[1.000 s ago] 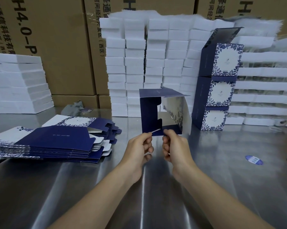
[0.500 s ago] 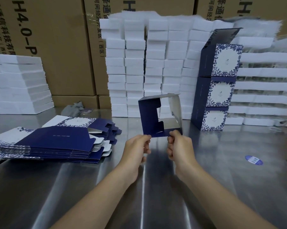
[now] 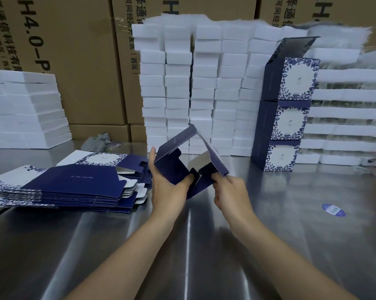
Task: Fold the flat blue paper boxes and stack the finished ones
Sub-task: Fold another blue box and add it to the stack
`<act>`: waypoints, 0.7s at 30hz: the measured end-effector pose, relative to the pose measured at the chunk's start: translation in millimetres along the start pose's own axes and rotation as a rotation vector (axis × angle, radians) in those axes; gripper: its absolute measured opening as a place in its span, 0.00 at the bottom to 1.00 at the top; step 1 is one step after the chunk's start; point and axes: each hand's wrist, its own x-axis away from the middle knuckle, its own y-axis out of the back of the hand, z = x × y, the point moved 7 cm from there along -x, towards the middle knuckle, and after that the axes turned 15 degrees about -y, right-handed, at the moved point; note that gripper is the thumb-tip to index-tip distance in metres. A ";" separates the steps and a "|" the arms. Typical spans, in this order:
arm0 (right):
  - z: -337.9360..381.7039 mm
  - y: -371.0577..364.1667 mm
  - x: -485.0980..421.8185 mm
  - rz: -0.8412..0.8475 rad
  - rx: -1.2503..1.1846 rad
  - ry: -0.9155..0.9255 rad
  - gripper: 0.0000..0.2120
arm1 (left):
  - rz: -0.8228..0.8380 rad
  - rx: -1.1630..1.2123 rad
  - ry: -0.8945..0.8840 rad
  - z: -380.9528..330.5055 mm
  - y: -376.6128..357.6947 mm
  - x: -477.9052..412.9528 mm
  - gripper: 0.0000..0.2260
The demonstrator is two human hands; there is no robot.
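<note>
Surface: steel table (image 3: 269, 234), cardboard cartons (image 3: 85, 61) behind.
Box in hand: half-opened blue paper box (image 3: 171, 167), tilted on a corner, white inside, flaps loose, held above the table.
Left hand (image 3: 169, 189): grips its left panel.
Right hand (image 3: 230, 191): pinches its right flap.
Flats: flat blue boxes (image 3: 74, 182) piled at left.
Finished: three folded boxes (image 3: 286, 113) stacked at right.

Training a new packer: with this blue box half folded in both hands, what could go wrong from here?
The half-folded dark blue paper box is skewed into a diamond between the left hand and right hand; forcing its bottom flaps shut could crease one. The stack of three finished blue-and-white floral boxes looks stepped, its top lid open, so a fourth may tip it.
</note>
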 end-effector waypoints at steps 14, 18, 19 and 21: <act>3.6 24.7 -8.7 -0.232 0.070 0.243 0.12 | 0.046 0.241 0.349 26.4 -12.4 5.6 0.10; 7.9 26.0 -5.7 -0.213 0.023 0.311 0.21 | 0.053 0.187 0.379 29.7 -10.7 3.9 0.08; 9.4 25.7 -3.9 -0.220 0.037 0.353 0.24 | 0.064 0.186 0.383 30.8 -12.0 3.8 0.09; 11.6 23.8 -0.3 -0.222 0.075 0.420 0.26 | 0.101 0.173 0.378 31.8 -15.5 4.2 0.16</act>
